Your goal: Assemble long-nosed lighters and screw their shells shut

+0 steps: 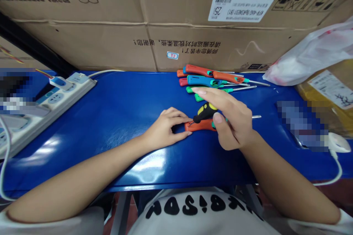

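My left hand pinches the butt end of an orange long-necked lighter between thumb and fingers, holding it flat on the blue table. Over the same lighter, my right hand has a short black and yellow screwdriver at its thumb and fingers. The screwdriver slants down to the left, with its tip at the lighter's handle near my left fingertips. Part of the screwdriver's grip and the middle of the lighter are hidden by my right hand. The lighter's metal tube sticks out on the right.
Behind my hands lie several more lighters in a pile, among them a blue one. A cardboard box walls off the back. Power strips run along the left; a phone, a white plug-like device and a plastic bag occupy the right.
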A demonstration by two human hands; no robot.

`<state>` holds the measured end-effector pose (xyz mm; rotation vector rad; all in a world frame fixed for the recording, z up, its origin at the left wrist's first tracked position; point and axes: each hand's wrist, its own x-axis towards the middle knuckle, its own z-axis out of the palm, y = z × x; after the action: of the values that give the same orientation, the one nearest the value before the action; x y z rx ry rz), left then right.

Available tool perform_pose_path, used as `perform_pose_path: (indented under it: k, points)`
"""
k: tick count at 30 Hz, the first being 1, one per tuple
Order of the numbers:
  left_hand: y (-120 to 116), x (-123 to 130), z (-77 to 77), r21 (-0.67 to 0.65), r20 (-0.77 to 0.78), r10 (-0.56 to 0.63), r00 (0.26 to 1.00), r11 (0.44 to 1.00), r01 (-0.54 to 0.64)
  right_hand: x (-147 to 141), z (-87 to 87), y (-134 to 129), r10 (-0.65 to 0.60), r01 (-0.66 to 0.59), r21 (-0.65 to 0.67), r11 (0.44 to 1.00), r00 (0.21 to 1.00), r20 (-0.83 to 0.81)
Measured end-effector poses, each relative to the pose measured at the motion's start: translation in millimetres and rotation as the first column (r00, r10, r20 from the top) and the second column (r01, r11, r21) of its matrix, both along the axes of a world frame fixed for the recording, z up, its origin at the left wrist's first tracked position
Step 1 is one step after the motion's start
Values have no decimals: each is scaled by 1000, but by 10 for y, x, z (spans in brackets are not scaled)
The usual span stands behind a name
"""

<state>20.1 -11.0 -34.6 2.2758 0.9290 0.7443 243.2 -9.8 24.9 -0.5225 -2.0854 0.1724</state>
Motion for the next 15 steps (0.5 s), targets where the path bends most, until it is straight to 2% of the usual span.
perform_pose_path:
  k: [2,5,11,15]
  points:
    - [1,-3,-9,-3,-3,0,1000,1000,0,-8,-7,-12,18,-18,-18,1000,1000,-9]
    - [1,-8,-19,7,-4,3,1000,1000,-3,-29,-22,4,30,-29,36,999,999,-24]
    - [-7,2,2,-15,-6,3,1000,1000,-3,-34,-3,45,-64,67,126,990,998,-24]
    - [-2,5,-3,-2,-2,4,1000,1000,-4,-14,70,-6,-84,84,36,996,996,-7]
